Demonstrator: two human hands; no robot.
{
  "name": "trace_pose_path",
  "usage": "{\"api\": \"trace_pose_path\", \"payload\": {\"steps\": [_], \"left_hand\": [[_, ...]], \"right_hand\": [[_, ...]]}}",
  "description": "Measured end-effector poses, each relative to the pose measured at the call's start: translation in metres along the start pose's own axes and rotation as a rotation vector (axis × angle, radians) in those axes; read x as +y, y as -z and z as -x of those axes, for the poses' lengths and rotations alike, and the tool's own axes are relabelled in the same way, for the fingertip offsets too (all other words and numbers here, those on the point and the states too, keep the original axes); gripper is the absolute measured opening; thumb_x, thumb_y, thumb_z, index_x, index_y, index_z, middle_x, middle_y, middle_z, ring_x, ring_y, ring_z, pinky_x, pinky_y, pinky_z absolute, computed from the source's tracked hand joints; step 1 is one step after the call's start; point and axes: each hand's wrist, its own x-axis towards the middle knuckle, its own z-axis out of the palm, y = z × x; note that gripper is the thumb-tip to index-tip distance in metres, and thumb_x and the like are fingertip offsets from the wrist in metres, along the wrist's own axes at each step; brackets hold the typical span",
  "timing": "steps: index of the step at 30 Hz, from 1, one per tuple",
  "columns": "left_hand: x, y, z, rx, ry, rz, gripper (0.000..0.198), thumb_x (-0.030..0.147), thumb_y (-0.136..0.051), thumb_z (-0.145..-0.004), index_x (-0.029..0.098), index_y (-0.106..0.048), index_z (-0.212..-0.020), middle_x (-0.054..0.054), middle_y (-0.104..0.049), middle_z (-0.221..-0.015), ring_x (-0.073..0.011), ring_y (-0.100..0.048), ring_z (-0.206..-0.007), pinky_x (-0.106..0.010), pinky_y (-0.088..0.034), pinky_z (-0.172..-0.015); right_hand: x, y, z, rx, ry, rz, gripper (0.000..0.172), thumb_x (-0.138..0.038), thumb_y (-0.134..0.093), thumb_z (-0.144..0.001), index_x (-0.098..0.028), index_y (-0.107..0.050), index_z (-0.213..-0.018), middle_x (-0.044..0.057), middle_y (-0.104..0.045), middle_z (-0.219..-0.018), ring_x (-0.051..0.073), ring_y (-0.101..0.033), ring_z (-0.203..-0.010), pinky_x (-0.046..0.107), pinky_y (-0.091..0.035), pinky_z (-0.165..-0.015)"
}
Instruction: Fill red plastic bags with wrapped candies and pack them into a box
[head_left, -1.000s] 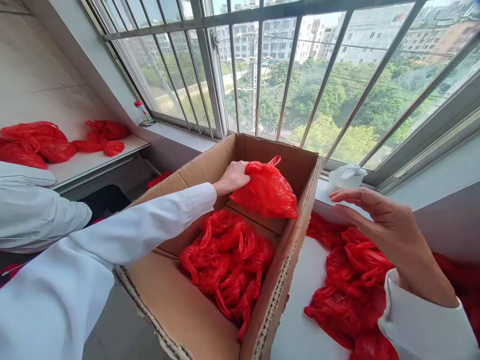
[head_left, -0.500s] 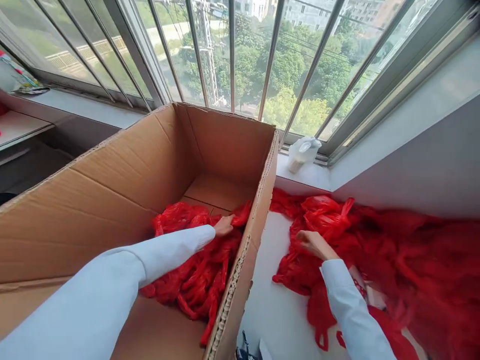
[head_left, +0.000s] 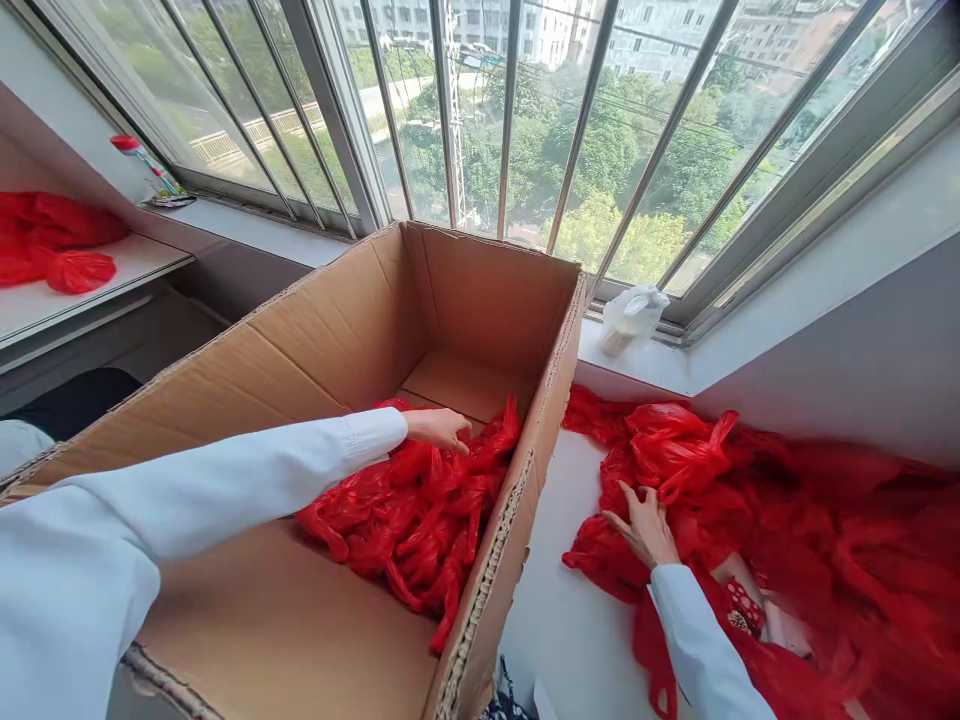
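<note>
Inside a large cardboard box (head_left: 337, 330), my left hand (head_left: 440, 430) hovers over a heap of crumpled red plastic bags (head_left: 405, 530). Its fingers are loosely bent and point right, with nothing visible in them. To the right of the box, my right hand (head_left: 646, 525) is open, thumb and fingers spread. It is at the near left edge of a wide pile of red plastic bags (head_left: 682, 450) on a white tabletop (head_left: 547, 560). Whether its fingertips touch the bags I cannot tell.
The box's rough wall (head_left: 517, 510) stands between my hands. Behind are a barred window (head_left: 510, 130) and a sill with a white plastic bag (head_left: 634, 318). More red bags (head_left: 56, 240) lie on a left-hand table. A dark shape (head_left: 75, 400) shows beyond the box's left wall.
My left hand has lifted off the red bags in the box and drawn slightly back. My right hand's fingers have spread apart. The view has shifted left.
</note>
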Motion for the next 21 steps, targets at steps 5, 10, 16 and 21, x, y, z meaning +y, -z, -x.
{"api": "trace_pose_path", "payload": {"steps": [5, 10, 16, 21], "left_hand": [[0.018, 0.02, 0.047, 0.013, -0.081, -0.026, 0.025, 0.036, -0.061, -0.088, 0.016, -0.065, -0.102, -0.006, -0.068, -0.103, -0.0197, -0.063, -0.094, -0.04, -0.05, -0.086], [0.047, 0.036, 0.077, 0.211, -0.171, 0.023, 0.02, 0.032, -0.057, -0.085, 0.023, -0.069, -0.098, -0.003, -0.072, -0.1, -0.0193, -0.063, -0.093, -0.025, -0.045, -0.078], [0.11, 0.057, 0.091, 0.446, -0.405, 0.056, 0.042, 0.042, -0.059, -0.083, 0.02, -0.055, -0.118, -0.006, -0.064, -0.112, -0.0179, -0.061, -0.094, -0.025, -0.046, -0.08], [0.175, 0.065, 0.104, 0.65, -0.792, 0.021, 0.069, 0.035, -0.072, -0.071, 0.007, -0.044, -0.129, -0.017, -0.057, -0.119, -0.0266, -0.056, -0.105, -0.035, -0.044, -0.09]], "right_hand": [[-0.001, 0.012, -0.003, -0.024, -0.041, -0.095, 0.031, -0.034, -0.056, -0.091, -0.016, -0.058, -0.116, 0.009, -0.06, -0.113, 0.021, -0.06, -0.098, 0.04, -0.05, -0.083], [0.003, 0.045, 0.012, 0.061, 0.025, -0.296, 0.025, -0.036, -0.05, -0.093, -0.015, -0.061, -0.1, 0.005, -0.066, -0.09, 0.017, -0.062, -0.083, 0.031, -0.05, -0.075], [-0.007, 0.166, 0.044, 0.193, 0.237, -0.582, 0.042, -0.05, -0.036, -0.094, -0.016, -0.056, -0.11, 0.004, -0.065, -0.099, 0.016, -0.06, -0.087, 0.026, -0.049, -0.076], [-0.086, 0.288, 0.069, 0.358, 0.558, -0.758, 0.029, -0.046, -0.057, -0.087, -0.02, -0.065, -0.096, 0.002, -0.067, -0.086, 0.016, -0.059, -0.078, 0.028, -0.048, -0.073]]}}
